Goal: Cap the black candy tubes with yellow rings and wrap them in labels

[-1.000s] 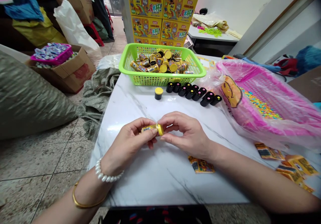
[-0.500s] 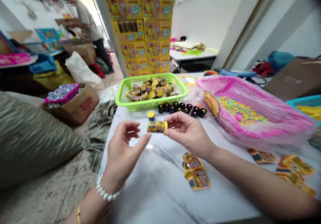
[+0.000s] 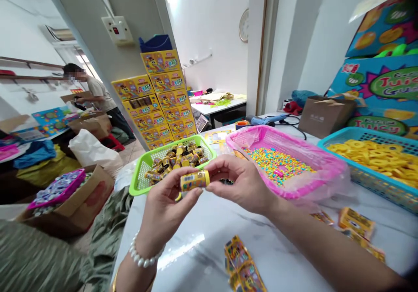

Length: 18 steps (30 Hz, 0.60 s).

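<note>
A pale table [image 3: 196, 226] fills the lower part of my view, its top glossy and veined like marble. Behind it I see yellow boxes [image 3: 160, 96], flat-sided cardboard stacked in brickwork-like tiers. On the right sits a blue basket [image 3: 369, 178] of latticed plastic, heaped with yellow rings [image 3: 385, 157] that look smooth. Beside it, the pink basket [image 3: 261, 130] wears a crinkled sheet of clear film. The smaller green basket [image 3: 139, 183], pierced with little holes, is piled with stubby cylinders [image 3: 176, 159].

My hands come next — the left hand [image 3: 166, 200] and the right hand [image 3: 241, 183] — close together and joined by what they hold. Glossy printed packets [image 3: 243, 266], flat and rectangular, lie on the tabletop below them. A string of round pearly beads [image 3: 142, 257] circles the left wrist.

The small tube [image 3: 194, 181] is held level above the table: my left thumb and fingers clasp its labelled body, while the right fingertips pinch its yellow-capped end. Tiniest are the multicoloured pellets [image 3: 277, 163], loose in the pink basket.
</note>
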Tool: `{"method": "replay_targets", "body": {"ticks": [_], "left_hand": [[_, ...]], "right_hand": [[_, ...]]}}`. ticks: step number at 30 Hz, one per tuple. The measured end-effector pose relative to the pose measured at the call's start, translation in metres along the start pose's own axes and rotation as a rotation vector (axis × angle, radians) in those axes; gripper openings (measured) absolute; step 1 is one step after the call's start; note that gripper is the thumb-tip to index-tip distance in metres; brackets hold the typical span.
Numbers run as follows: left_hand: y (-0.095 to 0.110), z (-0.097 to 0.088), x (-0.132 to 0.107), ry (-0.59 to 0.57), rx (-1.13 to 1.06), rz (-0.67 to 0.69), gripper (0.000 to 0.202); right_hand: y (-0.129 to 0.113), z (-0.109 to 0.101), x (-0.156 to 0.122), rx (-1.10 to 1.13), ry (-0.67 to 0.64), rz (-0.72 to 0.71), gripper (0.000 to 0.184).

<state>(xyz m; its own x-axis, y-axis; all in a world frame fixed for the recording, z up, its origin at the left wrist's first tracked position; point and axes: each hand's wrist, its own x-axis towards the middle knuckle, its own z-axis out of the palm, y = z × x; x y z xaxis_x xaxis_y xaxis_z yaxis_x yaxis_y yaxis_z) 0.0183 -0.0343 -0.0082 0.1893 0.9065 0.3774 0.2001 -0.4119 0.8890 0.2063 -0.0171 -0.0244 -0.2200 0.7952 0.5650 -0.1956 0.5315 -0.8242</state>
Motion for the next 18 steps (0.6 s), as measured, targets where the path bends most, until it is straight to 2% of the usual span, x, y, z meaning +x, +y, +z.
{"method": "replay_targets", "body": {"ticks": [3, 6, 10, 12, 15, 18], "left_hand": [[0.001, -0.001, -0.001, 0.012, 0.024, 0.017, 0.023], [-0.001, -0.001, 0.0, 0.043, 0.042, 0.028, 0.025], [-0.012, 0.001, 0.003, 0.002, -0.111, -0.07, 0.03], [-0.016, 0.0, 0.003, 0.019, -0.169, -0.068, 0.033], [-0.017, -0.002, 0.002, 0.08, -0.11, -0.033, 0.029], [-0.012, -0.005, 0.002, 0.107, -0.019, -0.062, 0.023]], "right_hand": [[0.0, -0.001, 0.001, -0.23, -0.029, -0.262, 0.02], [0.006, 0.0, 0.003, -0.379, -0.01, -0.391, 0.021], [0.016, 0.0, 0.006, -0.426, 0.033, -0.42, 0.022], [0.019, 0.002, 0.007, -0.407, 0.052, -0.409, 0.022], [0.021, 0.006, 0.008, -0.359, 0.048, -0.378, 0.021], [0.025, 0.009, 0.006, -0.364, 0.044, -0.388, 0.021]]}}
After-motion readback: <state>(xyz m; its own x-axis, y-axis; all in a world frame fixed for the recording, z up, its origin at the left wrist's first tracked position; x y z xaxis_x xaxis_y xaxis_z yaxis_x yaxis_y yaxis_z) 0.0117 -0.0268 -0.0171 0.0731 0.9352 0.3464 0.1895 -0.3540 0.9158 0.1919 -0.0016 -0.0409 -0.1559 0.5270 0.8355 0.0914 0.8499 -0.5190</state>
